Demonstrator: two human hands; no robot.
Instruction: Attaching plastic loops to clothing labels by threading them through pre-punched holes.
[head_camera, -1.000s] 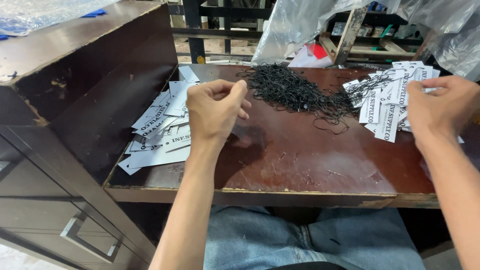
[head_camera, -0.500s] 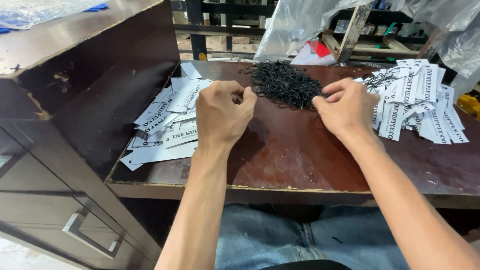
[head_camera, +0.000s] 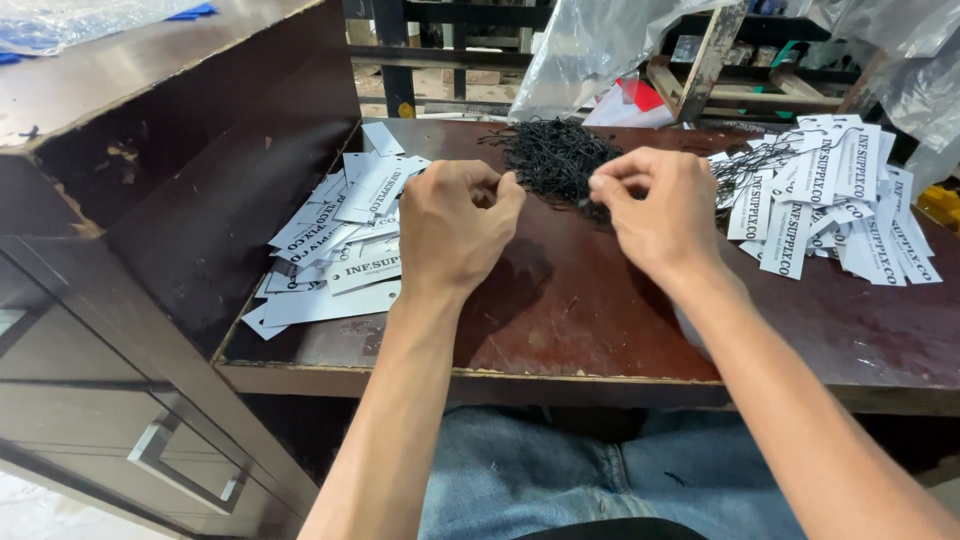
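Both hands are curled over the desk (head_camera: 600, 330); the right hand (head_camera: 655, 215) pinches a black string from the one pile of strings (head_camera: 555, 155) just behind it. The left hand (head_camera: 455, 225) is curled shut; I cannot tell what it holds. Two heaps of white tags lie there, one heap (head_camera: 340, 240) by the left edge and one heap (head_camera: 835, 200) by the right.

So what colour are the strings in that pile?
Black. The strings lie on the dark brown table, just beyond both hands; the head view shows them.

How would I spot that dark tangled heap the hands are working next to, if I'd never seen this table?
Start at the dark brown wooden table and look to the middle of its far side. Just beyond the person's left hand and right hand lies the heap of thin black string loops. White paper tags lie flat on either side; it alone is black, wiry and tangled.
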